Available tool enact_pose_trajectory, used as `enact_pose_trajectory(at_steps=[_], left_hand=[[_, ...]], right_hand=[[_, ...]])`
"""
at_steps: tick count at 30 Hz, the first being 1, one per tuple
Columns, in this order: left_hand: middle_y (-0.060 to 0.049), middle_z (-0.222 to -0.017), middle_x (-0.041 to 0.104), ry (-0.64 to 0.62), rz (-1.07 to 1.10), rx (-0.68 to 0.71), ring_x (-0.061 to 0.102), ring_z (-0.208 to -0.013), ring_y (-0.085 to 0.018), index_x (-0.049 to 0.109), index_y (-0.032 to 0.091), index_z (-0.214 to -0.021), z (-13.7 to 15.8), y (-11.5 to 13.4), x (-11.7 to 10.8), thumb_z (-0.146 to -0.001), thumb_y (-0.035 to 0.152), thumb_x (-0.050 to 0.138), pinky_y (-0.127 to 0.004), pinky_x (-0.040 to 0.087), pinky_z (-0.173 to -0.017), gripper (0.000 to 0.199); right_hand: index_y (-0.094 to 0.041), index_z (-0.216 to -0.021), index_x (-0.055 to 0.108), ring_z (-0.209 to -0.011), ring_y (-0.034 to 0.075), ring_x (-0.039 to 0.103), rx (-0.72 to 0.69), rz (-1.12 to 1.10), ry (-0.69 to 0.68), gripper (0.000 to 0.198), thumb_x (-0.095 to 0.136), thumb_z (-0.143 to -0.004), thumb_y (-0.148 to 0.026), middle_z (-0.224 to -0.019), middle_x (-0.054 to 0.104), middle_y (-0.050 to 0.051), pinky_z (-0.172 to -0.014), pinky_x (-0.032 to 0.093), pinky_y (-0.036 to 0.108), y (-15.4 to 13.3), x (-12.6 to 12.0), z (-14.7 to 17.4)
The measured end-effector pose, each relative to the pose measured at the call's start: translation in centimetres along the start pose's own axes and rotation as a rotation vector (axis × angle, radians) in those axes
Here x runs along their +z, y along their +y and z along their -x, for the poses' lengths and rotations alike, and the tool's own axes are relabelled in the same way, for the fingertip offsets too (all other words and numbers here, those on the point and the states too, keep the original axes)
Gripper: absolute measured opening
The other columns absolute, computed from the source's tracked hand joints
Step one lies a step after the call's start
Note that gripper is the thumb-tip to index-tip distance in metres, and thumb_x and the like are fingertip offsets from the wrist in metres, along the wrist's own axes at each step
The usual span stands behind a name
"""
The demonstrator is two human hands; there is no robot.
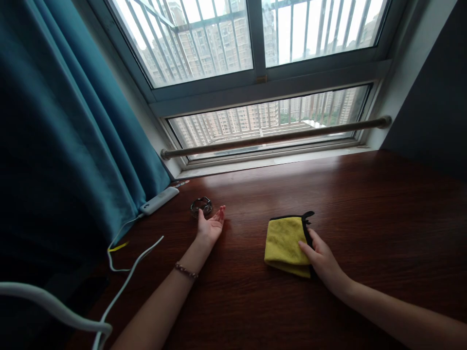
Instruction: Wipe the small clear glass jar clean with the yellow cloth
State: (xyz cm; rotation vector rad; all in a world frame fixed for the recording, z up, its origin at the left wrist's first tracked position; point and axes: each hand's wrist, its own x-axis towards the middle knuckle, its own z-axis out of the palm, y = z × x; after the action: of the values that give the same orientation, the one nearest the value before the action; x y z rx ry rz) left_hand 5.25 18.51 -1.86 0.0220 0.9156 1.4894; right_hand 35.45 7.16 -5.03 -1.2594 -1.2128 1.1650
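Note:
A folded yellow cloth (286,243) with black edging and a small black loop lies on the dark reddish-brown wooden surface (241,301). My right hand (321,255) grips its right edge, the thumb on top and the other fingers partly hidden behind the edge. My left hand (211,226) is palm up with its fingers stretched out and nothing in it. Just beyond the left thumb sits a dark, shiny, ring-shaped coil (201,206); I cannot make out exactly what it is. A beaded bracelet (186,270) circles my left wrist.
At the left, a white power strip (159,201) lies beside the blue curtain (120,160). White cables (133,267) and a yellow strip (118,247) are nearer me. A horizontal rail (277,139) crosses in front of the window at the far edge.

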Motion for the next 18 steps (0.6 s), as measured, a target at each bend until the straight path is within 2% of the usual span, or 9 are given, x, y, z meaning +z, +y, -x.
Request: enact_pose_trajectory(at_steps=[5,8,12,18], left_hand=[[-0.011,-0.086,0.066,0.064,-0.025,0.019,0.066,-0.068,-0.013,0.054,0.005,-0.11,-1.5,2.2,-0.7,-0.094,0.043,0.035,-0.02,0.056,-0.052,0.046],[-0.009,-0.09,0.065,0.094,-0.068,0.006,0.065,-0.069,-0.012,0.054,0.008,-0.11,-1.9,3.0,-1.1,-0.094,0.042,0.037,-0.022,0.056,-0.053,0.041],[-0.008,-0.089,0.065,0.126,-0.129,-0.032,0.064,-0.066,-0.011,0.055,0.009,-0.109,-2.0,4.0,-1.3,-0.093,0.042,0.041,-0.02,0.054,-0.051,0.039],[-0.007,-0.088,0.064,0.149,-0.183,-0.073,0.063,-0.065,-0.01,0.056,0.009,-0.107,-1.8,4.6,-1.2,-0.092,0.032,0.047,-0.019,0.052,-0.049,0.03]], right_hand=[[-0.011,-0.118,0.047,-0.109,0.031,0.054,-0.005,0.022,0.01,0.053,0.054,-0.077,-0.043,-0.118,0.057,0.016,-0.095,0.042,0.046,0.1,0.0,0.0],[-0.012,-0.115,0.048,-0.105,0.031,0.056,-0.017,0.029,0.009,0.049,0.054,-0.077,-0.042,-0.114,0.059,0.014,-0.093,0.043,0.046,0.2,0.0,0.0],[-0.013,-0.112,0.05,-0.099,0.029,0.059,-0.031,0.036,0.012,0.043,0.053,-0.078,-0.04,-0.11,0.061,0.013,-0.089,0.046,0.043,0.2,0.0,0.0],[-0.013,-0.111,0.051,-0.102,0.029,0.058,-0.045,0.052,0.027,0.042,0.053,-0.078,-0.039,-0.11,0.061,0.012,-0.089,0.045,0.042,-0.1,0.0,0.1]])
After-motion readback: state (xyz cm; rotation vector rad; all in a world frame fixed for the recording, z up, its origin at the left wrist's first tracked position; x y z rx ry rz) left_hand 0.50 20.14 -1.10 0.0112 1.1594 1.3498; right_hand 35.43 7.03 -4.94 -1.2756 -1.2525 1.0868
